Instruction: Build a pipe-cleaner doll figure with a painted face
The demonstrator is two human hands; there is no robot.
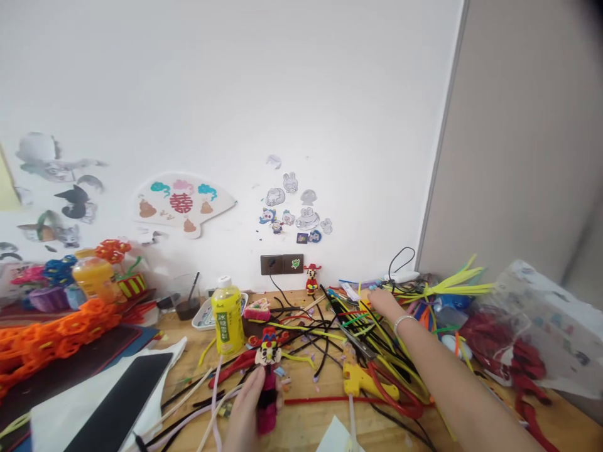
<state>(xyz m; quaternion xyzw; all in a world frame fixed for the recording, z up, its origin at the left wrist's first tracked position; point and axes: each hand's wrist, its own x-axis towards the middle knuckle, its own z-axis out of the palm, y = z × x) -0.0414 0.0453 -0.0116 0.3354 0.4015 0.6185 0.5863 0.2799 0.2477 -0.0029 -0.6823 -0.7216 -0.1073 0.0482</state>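
My left hand is wrapped round a pipe-cleaner doll, held upright at the front of the table. The doll has a red and blue hat, a pale whiskered face and a magenta and black body. Further off, my right hand reaches into the heap of pipe cleaners at the back. Its fingers point away from me and are too small and hidden to tell how they are set. Below that arm lies a yellow glue gun, close to a pair of scissors.
A yellow drink bottle stands left of the doll, by a white tray. A smaller red-hatted doll is against the wall. A black phone lies at front left; a plastic bag is at right.
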